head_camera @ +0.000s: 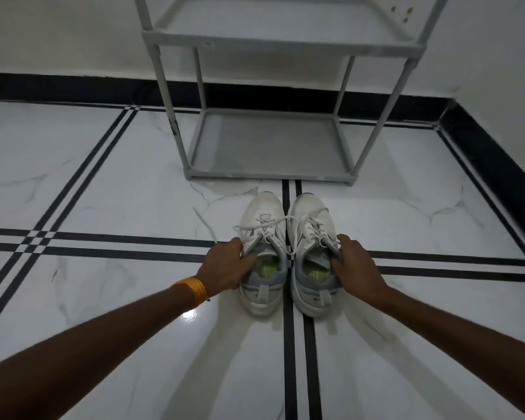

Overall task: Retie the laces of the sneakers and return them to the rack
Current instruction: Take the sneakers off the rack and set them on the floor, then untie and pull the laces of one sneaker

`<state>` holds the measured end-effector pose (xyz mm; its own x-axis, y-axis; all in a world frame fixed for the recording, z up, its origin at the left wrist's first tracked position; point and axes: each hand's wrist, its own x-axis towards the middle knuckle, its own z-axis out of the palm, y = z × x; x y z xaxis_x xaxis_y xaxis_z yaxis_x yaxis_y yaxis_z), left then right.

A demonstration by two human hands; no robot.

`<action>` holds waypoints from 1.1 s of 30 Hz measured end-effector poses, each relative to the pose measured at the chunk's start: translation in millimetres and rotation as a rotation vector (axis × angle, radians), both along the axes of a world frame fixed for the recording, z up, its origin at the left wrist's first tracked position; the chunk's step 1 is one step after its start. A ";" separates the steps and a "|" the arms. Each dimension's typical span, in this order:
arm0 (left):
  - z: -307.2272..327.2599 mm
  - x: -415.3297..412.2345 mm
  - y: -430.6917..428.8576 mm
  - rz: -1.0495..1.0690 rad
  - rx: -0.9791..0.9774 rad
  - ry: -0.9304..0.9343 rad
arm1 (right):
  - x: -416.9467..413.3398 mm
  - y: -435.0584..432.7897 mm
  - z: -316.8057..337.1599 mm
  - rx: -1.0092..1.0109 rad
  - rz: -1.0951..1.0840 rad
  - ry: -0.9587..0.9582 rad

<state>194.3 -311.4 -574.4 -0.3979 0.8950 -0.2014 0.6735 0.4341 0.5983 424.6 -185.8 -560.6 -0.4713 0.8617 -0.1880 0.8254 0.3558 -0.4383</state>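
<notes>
Two white sneakers stand side by side on the floor, toes pointing at the rack. My left hand (229, 265) grips the collar of the left sneaker (264, 225), thumb inside the opening. My right hand (356, 265) grips the collar of the right sneaker (311, 219) the same way. The left sneaker's laces (205, 225) are loose, one end trailing onto the floor to the left and another crossing over to the right sneaker. The right sneaker's laces look threaded; I cannot tell whether they are tied. The grey shoe rack (270, 174) stands just beyond the toes, both visible shelves bare.
The floor is glossy white marble tile with black stripe lines. A black skirting board (73, 86) runs along the white wall behind the rack and down the right side. An orange band sits on my left wrist (193, 291).
</notes>
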 end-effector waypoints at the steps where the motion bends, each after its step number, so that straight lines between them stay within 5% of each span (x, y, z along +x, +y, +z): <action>1: 7.6 -2.9 0.1 0.008 0.001 0.022 | -2.9 -1.6 11.7 0.005 -0.005 -0.084; 3: 19.2 -11.4 2.9 0.056 0.104 0.178 | -12.5 -4.2 37.8 0.165 -0.004 -0.180; 6: 24.6 -19.1 10.1 0.019 0.303 0.166 | -41.6 -15.2 58.6 0.333 0.090 0.125; 9: 17.2 -7.2 14.6 -0.140 0.215 0.134 | -68.2 -26.7 43.3 0.094 0.169 0.164; 14: 11.8 -3.0 21.9 -0.060 0.216 0.115 | -80.9 -25.6 21.5 -0.178 0.024 0.252; 18: 8.8 2.7 19.6 -0.015 0.230 0.007 | -84.6 -20.6 17.4 -0.232 -0.108 0.367; 24: 17.1 -7.2 22.2 0.247 0.160 -0.503 | -76.1 -18.4 9.5 -0.233 -0.296 0.545; 33: 10.3 0.6 24.9 0.284 0.177 -0.453 | -68.6 -9.1 1.9 -0.355 -0.325 0.598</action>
